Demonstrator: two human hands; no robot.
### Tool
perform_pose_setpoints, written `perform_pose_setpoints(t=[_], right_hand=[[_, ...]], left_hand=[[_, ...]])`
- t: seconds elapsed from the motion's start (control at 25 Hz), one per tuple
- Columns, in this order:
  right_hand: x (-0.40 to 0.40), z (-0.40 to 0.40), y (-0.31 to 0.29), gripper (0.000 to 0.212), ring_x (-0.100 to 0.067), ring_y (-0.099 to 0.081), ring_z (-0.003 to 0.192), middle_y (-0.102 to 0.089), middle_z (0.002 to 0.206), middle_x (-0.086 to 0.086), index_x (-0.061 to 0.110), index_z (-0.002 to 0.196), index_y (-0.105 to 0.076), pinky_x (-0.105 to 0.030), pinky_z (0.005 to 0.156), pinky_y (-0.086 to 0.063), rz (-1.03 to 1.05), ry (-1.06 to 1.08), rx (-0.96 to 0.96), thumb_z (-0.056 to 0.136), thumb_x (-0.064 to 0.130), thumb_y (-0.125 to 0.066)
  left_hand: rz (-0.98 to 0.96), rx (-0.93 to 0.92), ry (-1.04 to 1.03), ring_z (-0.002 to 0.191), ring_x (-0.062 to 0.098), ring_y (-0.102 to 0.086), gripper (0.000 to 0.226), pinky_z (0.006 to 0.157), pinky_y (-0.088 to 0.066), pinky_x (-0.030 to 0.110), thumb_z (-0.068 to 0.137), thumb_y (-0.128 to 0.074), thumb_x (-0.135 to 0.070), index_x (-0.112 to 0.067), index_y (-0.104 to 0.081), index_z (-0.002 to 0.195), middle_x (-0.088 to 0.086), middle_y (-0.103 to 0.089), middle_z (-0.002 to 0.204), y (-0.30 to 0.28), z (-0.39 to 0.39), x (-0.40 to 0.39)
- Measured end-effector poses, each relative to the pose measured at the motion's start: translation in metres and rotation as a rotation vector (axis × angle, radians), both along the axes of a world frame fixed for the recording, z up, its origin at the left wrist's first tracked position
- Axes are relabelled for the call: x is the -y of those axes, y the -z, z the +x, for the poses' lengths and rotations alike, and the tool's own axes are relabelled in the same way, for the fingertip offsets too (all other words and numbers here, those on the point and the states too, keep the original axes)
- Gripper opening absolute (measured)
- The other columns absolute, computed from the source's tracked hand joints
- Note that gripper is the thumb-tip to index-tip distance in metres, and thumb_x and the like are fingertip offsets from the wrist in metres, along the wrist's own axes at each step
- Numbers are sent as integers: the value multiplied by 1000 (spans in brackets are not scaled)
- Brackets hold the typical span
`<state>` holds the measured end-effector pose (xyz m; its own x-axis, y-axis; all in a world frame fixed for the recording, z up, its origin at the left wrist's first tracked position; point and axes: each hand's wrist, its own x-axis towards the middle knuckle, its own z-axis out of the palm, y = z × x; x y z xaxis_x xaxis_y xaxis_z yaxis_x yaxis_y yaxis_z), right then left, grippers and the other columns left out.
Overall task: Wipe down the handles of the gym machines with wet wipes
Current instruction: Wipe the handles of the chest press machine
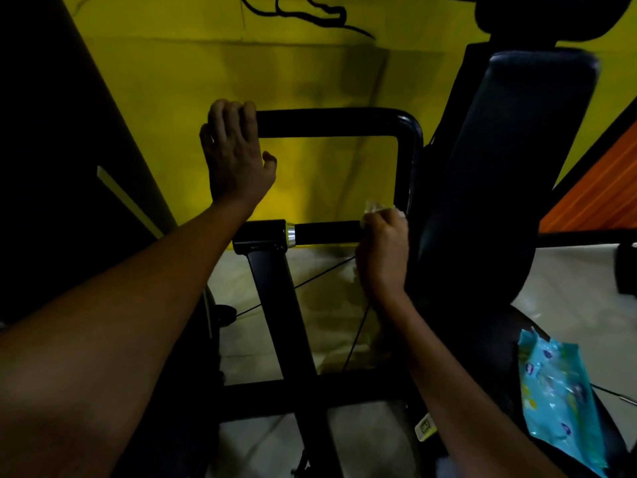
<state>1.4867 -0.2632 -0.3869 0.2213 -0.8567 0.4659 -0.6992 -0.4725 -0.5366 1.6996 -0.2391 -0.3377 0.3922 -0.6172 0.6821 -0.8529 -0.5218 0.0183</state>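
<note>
A black gym machine handle forms a loop: an upper bar (327,122), a curved right bend, and a lower grip (327,232) with a silver collar (290,232). My left hand (234,157) grips the left end of the upper bar, fingers curled over it. My right hand (384,250) holds a crumpled white wet wipe (375,207) pressed against the right end of the lower grip, where it meets the vertical tube. A light-blue wet wipe pack (558,398) lies on the dark seat at lower right.
A black padded backrest (517,160) stands just right of the handle. The machine's black post and crossbars (275,305) run down below the grip. Behind is a yellow wall (310,63); pale floor tiles (327,270) with thin cables lie below. A dark panel fills the left.
</note>
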Motion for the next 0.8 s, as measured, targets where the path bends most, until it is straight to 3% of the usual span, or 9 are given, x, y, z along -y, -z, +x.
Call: perform_pose_setpoints(t=[0.08,0.2,0.24,0.36,0.44,0.6,0.72,0.8], right_hand=[[-13,29,-3,23,-22,-52,92,-59,98,-16,-3,90,-66,-14,67,-36,76,-113,20,84,-11,-46],[-24,61,-7,21,-34,-57,80,-60,86,-21,-5,79,-66,-43,67,-50,99,-462,-39,78,-10,-46],[-22,61,-10,23,-35,-57,84,-59,91,-21,-4,86,-68,-42,71,-51,84,-508,-91,79,-11,-47],[-10,37,-23,32,-28,-58,96,-54,112,-14,5,116,-62,-26,74,-41,84,-496,-337,89,-6,-50],[3,17,-34,27,-21,-56,96,-51,114,-12,5,119,-59,-19,72,-36,47,-458,-482,93,3,-50],[29,-2,-62,26,-31,-48,113,-51,121,-19,0,119,-56,-32,77,-48,-101,-305,-894,95,4,-47],[37,-15,-68,27,-31,-44,113,-46,124,-17,3,118,-56,-29,79,-43,-360,-307,-1059,97,8,-40],[26,-19,-54,31,-31,-41,117,-40,129,-18,4,123,-53,-31,88,-44,-289,-316,-1119,97,9,-37]], left_hand=[[-4,0,0,133,37,-32,59,101,-31,47,80,-49,-29,-2,-39,132,20,-43,132,1,-1,1],[20,-7,3,134,36,-30,59,102,-29,46,81,-49,-28,-3,-37,133,20,-42,134,-1,-2,0],[24,-4,5,134,36,-30,60,102,-29,46,81,-49,-28,-3,-36,133,20,-41,134,-2,-1,-2],[17,15,32,133,37,-32,60,101,-30,47,80,-51,-28,-2,-37,132,20,-42,133,-1,2,-3],[13,17,43,132,38,-33,60,100,-32,47,79,-52,-28,-2,-38,131,20,-43,132,0,3,-3],[29,1,35,133,37,-31,61,101,-32,48,79,-53,-27,-4,-35,132,19,-42,134,0,3,-3],[11,3,32,133,38,-32,61,101,-33,48,79,-53,-25,-4,-35,132,20,-42,134,1,2,-1],[13,-9,38,134,37,-31,61,101,-32,48,79,-53,-25,-3,-35,133,20,-42,134,1,2,-1]])
